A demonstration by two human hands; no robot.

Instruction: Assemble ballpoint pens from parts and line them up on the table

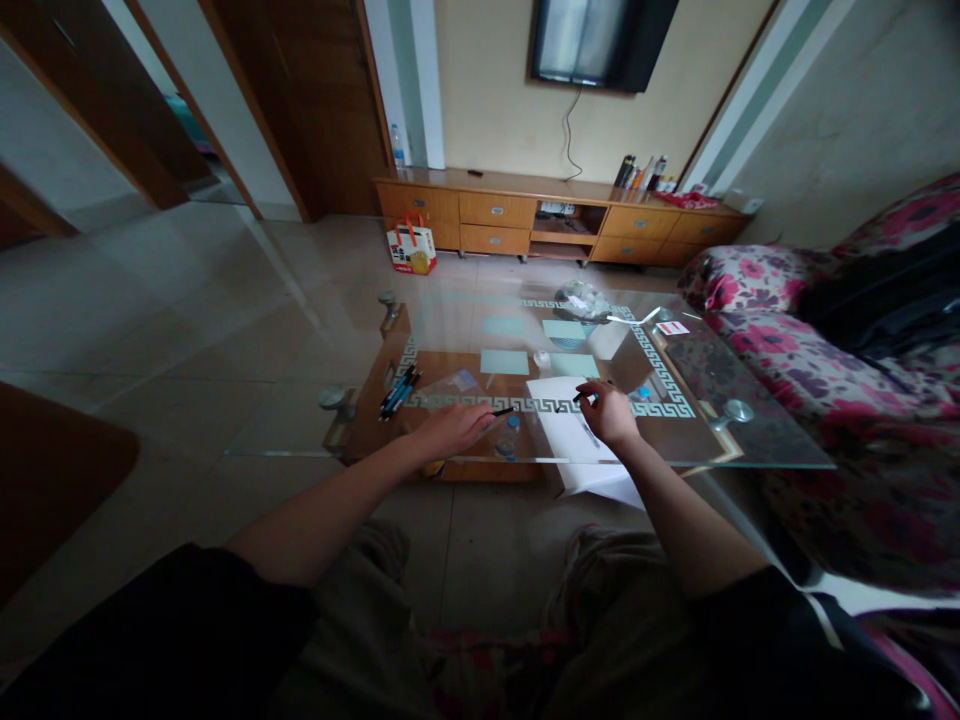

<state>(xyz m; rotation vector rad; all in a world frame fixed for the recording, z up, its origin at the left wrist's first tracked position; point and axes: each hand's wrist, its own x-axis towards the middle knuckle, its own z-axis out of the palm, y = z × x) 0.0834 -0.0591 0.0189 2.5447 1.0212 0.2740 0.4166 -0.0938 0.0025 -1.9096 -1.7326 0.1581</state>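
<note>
Over the glass table [442, 320], my left hand [454, 428] is closed around a slim dark pen [504, 411], whose end sticks out to the right. My right hand [609, 413] pinches a small dark piece [578, 397] between thumb and fingers; it may be a pen part, but it is too small to tell. The two hands are apart. Below and beside my right hand lies white paper [559, 435]. Several blue and black pens [400, 392] lie in a bunch to the left of my left hand, near a clear plastic sheet or bag [450, 385].
Under the glass stands a plastic bottle [508, 437]. Toward the back are a small white object [541, 358], a clear plastic bundle [583, 300] and a red-and-white card [673, 328]. A flowered sofa [765, 280] flanks the right side; a wooden TV cabinet [495, 225] and paper bag [412, 248] stand beyond.
</note>
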